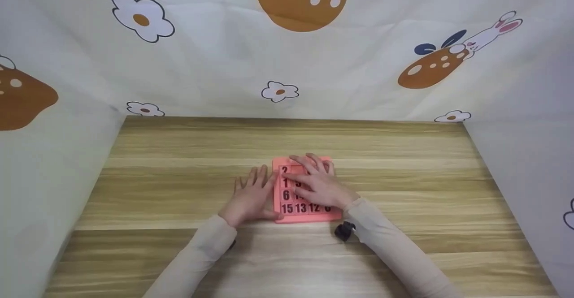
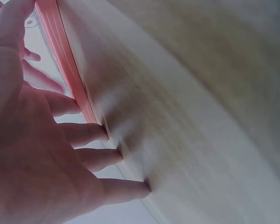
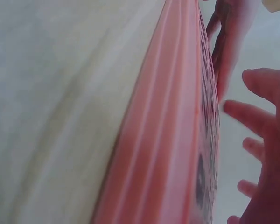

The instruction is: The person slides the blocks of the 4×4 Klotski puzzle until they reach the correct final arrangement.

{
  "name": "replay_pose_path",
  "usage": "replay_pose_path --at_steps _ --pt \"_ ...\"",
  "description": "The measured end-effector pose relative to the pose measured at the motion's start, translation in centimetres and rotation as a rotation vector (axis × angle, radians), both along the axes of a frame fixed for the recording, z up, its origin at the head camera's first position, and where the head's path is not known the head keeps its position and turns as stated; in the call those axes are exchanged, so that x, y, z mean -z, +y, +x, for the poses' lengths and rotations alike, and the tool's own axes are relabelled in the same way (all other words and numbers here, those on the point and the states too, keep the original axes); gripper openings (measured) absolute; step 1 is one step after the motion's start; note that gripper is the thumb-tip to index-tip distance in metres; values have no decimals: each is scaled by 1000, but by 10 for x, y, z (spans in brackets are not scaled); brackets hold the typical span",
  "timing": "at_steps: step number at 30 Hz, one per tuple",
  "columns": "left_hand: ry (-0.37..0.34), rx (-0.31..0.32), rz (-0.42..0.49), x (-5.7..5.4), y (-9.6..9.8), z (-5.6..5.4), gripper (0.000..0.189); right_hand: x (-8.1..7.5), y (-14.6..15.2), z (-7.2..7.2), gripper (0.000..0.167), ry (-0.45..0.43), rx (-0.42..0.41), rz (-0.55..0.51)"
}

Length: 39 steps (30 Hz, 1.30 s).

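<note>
A pink number slide puzzle [image 1: 309, 218] lies flat on the wooden table, its square tiles printed with black numbers. At its left side, my left hand [image 1: 249, 201] has the thumb by the lower left corner and the index finger along the left edge. In the left wrist view, the other fingers [image 2: 126, 187] stretch out with their tips on the tabletop. Over the upper and middle tiles spreads my right hand [image 1: 325, 188], its index fingertip near the left column. It hides many tiles on the right. The ridged pink side [image 3: 154, 140] fills the middle of the right wrist view.
The wooden tabletop [image 1: 179, 145] surrounds the puzzle. A pale cloth wall [image 1: 215, 65] with flowers and carrot shapes stands behind it, and similar cloth hangs on both sides. A small black device [image 1: 344, 231] sits at the right wrist.
</note>
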<state>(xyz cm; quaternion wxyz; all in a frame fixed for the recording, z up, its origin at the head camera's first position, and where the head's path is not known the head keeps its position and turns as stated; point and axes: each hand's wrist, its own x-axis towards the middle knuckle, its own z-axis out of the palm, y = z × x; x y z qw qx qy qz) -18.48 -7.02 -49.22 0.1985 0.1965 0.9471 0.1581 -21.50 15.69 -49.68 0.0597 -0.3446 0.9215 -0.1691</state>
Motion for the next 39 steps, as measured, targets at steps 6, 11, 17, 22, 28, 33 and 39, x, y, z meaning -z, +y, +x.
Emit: replay_pose_path --at_steps 6,11,17,22,28,33,39 --pt "-2 -1 -3 -1 -1 -2 115 -6 8 3 32 71 113 -48" --pt "1 5 -1 0 -3 -1 115 -5 9 6 34 95 40 -37" --pt "4 10 2 0 -1 0 114 -3 3 8 37 44 -49 2" --pt "1 10 0 0 1 0 114 -4 -2 4 39 74 38 41" --pt "-5 12 1 2 1 0 114 -2 1 2 42 114 37 23" --pt "-10 6 -9 2 1 0 114 -2 11 5 33 168 23 -68" --pt "-10 1 4 1 1 0 115 -5 16 9 20 195 -12 -60"
